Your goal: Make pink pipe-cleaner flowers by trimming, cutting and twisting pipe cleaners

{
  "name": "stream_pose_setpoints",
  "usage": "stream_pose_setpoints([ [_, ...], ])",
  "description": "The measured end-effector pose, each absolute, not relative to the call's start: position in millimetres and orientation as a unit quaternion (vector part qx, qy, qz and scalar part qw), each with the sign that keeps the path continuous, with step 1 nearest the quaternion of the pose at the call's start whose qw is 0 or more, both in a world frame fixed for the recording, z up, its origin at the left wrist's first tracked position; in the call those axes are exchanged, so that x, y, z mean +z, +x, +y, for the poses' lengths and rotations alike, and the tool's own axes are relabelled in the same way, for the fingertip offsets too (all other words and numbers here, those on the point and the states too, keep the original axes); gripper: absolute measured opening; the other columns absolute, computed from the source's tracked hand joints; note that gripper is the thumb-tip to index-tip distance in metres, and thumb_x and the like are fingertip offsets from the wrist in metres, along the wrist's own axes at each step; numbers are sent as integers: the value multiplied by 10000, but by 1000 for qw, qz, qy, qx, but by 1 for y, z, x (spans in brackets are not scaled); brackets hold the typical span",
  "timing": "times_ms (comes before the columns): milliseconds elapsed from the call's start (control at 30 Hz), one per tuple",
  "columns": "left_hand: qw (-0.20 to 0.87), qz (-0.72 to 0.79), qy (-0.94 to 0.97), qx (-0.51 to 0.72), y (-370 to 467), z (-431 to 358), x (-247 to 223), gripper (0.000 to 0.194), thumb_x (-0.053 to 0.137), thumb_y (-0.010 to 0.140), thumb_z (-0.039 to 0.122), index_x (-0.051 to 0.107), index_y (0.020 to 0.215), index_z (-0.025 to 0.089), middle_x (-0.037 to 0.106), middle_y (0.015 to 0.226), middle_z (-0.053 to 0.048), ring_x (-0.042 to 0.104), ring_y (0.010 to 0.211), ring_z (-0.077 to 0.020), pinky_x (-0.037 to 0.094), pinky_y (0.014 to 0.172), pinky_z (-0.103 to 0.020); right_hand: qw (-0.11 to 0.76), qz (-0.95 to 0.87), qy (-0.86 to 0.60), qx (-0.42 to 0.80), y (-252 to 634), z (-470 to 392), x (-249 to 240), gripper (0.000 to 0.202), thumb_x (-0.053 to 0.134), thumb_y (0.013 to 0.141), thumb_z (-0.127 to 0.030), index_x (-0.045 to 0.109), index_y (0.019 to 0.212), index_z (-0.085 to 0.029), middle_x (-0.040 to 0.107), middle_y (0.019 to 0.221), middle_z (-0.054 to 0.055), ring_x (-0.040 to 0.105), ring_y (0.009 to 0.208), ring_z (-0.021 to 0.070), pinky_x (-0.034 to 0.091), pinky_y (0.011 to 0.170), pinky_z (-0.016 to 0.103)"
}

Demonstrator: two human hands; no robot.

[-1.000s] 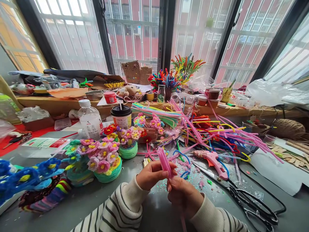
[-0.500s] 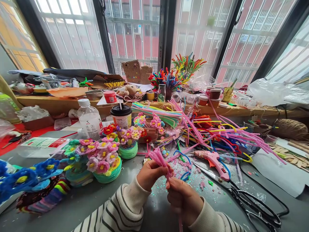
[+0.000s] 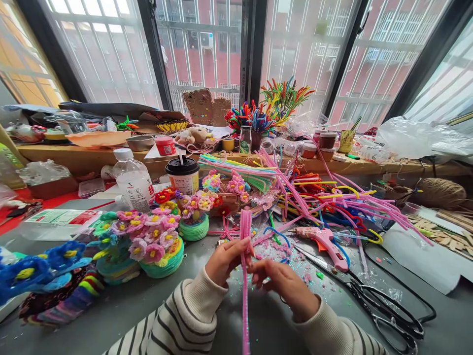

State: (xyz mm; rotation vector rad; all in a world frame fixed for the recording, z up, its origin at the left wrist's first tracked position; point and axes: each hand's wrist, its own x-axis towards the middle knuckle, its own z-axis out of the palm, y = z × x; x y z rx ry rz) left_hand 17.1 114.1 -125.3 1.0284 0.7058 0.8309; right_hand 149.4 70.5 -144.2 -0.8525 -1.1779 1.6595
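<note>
A bundle of pink pipe cleaners (image 3: 246, 226), looped at the top, stands upright in my left hand (image 3: 225, 262), pinched between thumb and fingers. Its long pink tail hangs down below the hand toward the bottom edge. Just right of the bundle is my right hand (image 3: 284, 283), fingers loosely curled and apart, with nothing seen in them. The fingertips come close to the tail; whether they touch it I cannot tell. Behind the hands, pink scraps and glitter lie scattered on the grey table (image 3: 275, 335).
To the right lie a pink glue gun (image 3: 327, 244) and large black-handled scissors (image 3: 384, 305). Pots of pipe-cleaner flowers (image 3: 153, 241), a plastic bottle (image 3: 133, 182) and a lidded cup (image 3: 183, 177) stand left. Loose pink pipe cleaners (image 3: 373, 212) pile up behind.
My right hand has let go of the pink pipe cleaners and moved slightly right. The bundle now stands straighter in my left hand, its tail hanging in view.
</note>
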Motion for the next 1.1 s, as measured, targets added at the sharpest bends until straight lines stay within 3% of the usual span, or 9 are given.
stream_pose_setpoints([
  [133, 745, 312, 557, 195, 21, 112, -130, 328, 506, 641, 400, 580, 512, 107, 440, 306, 31, 401, 309, -63, 291, 381, -189, 509, -471, -413, 590, 159, 77, -141, 445, 502, 624, -514, 531, 858, -137, 355, 430, -86, 246, 316, 15, 161, 309, 147],
  [200, 732, 300, 592, 152, 22, 108, -130, 327, 474, 672, 388, 603, 577, 103, 449, 322, 35, 396, 305, -56, 298, 390, -187, 498, -468, -424, 595, 158, 77, -141, 410, 537, 617, -475, 533, 828, -123, 351, 409, -89, 242, 310, 14, 140, 307, 152],
  [400, 701, 324, 600, 209, 23, 105, -127, 281, 523, 626, 387, 534, 568, 112, 565, 494, 0, 500, 435, -82, 360, 459, -190, 560, -409, -428, 579, 159, 78, -144, 340, 535, 633, -455, 411, 550, -150, 262, 320, -115, 197, 285, 8, 124, 301, 153],
  [633, 590, 340, 676, 281, 26, 100, -122, 265, 484, 669, 359, 516, 585, 110, 558, 490, -15, 507, 447, -96, 400, 480, -210, 579, -423, -452, 531, 159, 78, -146, 325, 497, 655, -466, 382, 587, -169, 236, 347, -121, 177, 300, 20, 124, 307, 161],
  [900, 355, 308, 837, 281, 27, 94, -124, 274, 383, 745, 293, 504, 572, 120, 517, 453, -8, 449, 434, -76, 367, 490, -187, 511, -565, -572, 306, 159, 76, -154, 399, 424, 687, -467, 321, 435, -175, 258, 401, -65, 243, 388, 63, 196, 384, 216],
  [1100, 380, 276, 839, 275, 27, 90, -127, 260, 375, 751, 287, 492, 586, 124, 507, 452, -3, 454, 444, -76, 364, 492, -180, 524, -568, -581, 255, 157, 73, -157, 416, 399, 691, -476, 304, 414, -182, 261, 382, -60, 248, 369, 68, 203, 382, 221],
])
